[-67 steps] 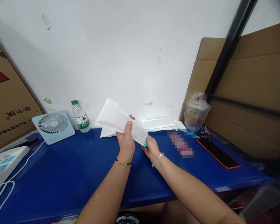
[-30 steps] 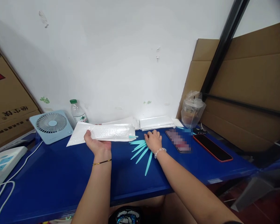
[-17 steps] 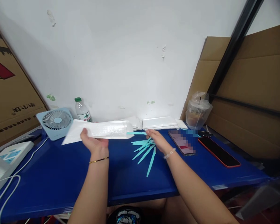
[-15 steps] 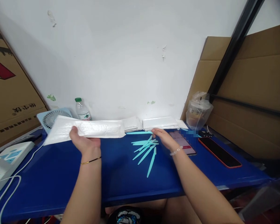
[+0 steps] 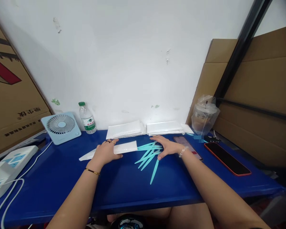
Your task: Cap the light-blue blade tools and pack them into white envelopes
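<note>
My left hand [image 5: 106,151] lies palm down, fingers spread, on a white padded plastic pouch [image 5: 125,147] that rests flat on the blue table [image 5: 124,186]. Just to its right lie several thin turquoise plastic sticks [image 5: 148,153], fanned out on the table. My right hand [image 5: 166,147] rests flat on the right end of the sticks, fingers stretched out. One stick [image 5: 154,171] points toward the table's front edge.
Two stacks of white pouches [image 5: 125,129] [image 5: 164,127] lie along the wall. A small blue fan [image 5: 60,126] and water bottle [image 5: 86,117] stand back left, with a white device and cable [image 5: 4,165]. At the right are two phones [image 5: 227,153] [image 5: 184,143] and a bagged drink cup [image 5: 203,114].
The turquoise sticks came out of the pouch onto the table. My left hand lowered the pouch from mid-air and laid it flat. My right hand settled on the sticks.
</note>
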The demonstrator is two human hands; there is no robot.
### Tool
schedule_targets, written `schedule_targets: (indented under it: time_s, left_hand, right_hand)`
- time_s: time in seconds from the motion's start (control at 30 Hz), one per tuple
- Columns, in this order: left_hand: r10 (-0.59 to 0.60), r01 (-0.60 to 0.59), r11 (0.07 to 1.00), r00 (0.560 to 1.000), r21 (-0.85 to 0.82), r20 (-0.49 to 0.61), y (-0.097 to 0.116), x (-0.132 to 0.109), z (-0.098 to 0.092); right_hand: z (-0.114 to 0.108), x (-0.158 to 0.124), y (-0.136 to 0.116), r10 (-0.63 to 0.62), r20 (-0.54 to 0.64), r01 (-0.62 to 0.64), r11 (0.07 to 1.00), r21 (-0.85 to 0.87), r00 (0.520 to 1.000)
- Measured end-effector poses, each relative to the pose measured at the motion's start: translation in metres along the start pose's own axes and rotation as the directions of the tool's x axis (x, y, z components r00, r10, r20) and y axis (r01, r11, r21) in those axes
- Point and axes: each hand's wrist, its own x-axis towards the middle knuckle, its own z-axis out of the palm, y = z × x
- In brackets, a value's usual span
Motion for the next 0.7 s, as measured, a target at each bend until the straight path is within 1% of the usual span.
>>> schedule_targets:
  time_s: [0.07, 0.1, 0.17, 0.23, 0.3, 0.37, 0.47, 0.53, 0.57, 0.67, 0.7]
  left_hand:
    - [-0.012, 0.009, 1.0, 0.992, 0.02, 0.126, -0.001, 0.0, 0.002]
    - [-0.019, 0.015, 1.0, 0.985, 0.021, 0.172, -0.003, 0.0, 0.002]
    - [-0.047, 0.043, 0.999, 0.975, 0.026, 0.216, -0.01, -0.002, 0.003]
    - [-0.09, 0.086, 0.996, 0.969, 0.028, 0.229, -0.021, -0.004, 0.004]
    - [-0.125, 0.123, 0.992, 0.965, 0.024, 0.232, -0.032, -0.006, 0.006]
    - [-0.127, 0.129, 0.992, 0.964, 0.01, 0.232, -0.043, -0.009, 0.007]
    - [-0.118, 0.125, 0.992, 0.966, -0.016, 0.23, -0.052, -0.013, 0.006]
    - [-0.101, 0.113, 0.992, 0.976, -0.052, 0.195, -0.049, -0.012, 0.006]
    - [-0.071, 0.086, 0.993, 0.983, -0.082, 0.169, -0.045, -0.01, 0.007]
    - [0.075, -0.054, 0.978, 0.992, -0.203, 0.097, -0.028, 0.003, 0.013]
    - [0.102, -0.079, 0.969, 0.991, -0.236, 0.087, -0.023, 0.009, 0.015]
  right_hand:
    - [0.005, 0.003, 0.003, -0.025, 0.094, 0.028, 0.999, -0.024, 0.995]
    - [0.008, 0.004, 0.004, -0.035, 0.111, 0.039, 0.999, -0.036, 0.993]
    - [0.014, 0.003, 0.002, -0.061, 0.105, 0.067, 0.996, -0.061, 0.993]
    - [0.02, 0.001, -0.003, -0.092, 0.054, 0.096, 0.992, -0.077, 0.994]
    - [0.023, -0.002, -0.009, -0.116, -0.013, 0.114, 0.99, -0.081, 0.993]
    - [0.025, -0.005, -0.014, -0.125, -0.074, 0.12, 0.99, -0.068, 0.989]
    - [0.024, -0.008, -0.018, -0.139, -0.113, 0.137, 0.99, -0.024, 0.984]
    - [0.022, -0.01, -0.016, -0.136, -0.127, 0.14, 0.99, 0.024, 0.983]
    - [0.02, -0.011, -0.014, -0.123, -0.143, 0.132, 0.99, 0.053, 0.982]
    - [0.015, -0.014, -0.005, -0.04, -0.228, 0.064, 0.993, 0.1, 0.973]
    - [0.013, -0.015, -0.003, -0.008, -0.255, 0.034, 0.995, 0.096, 0.967]
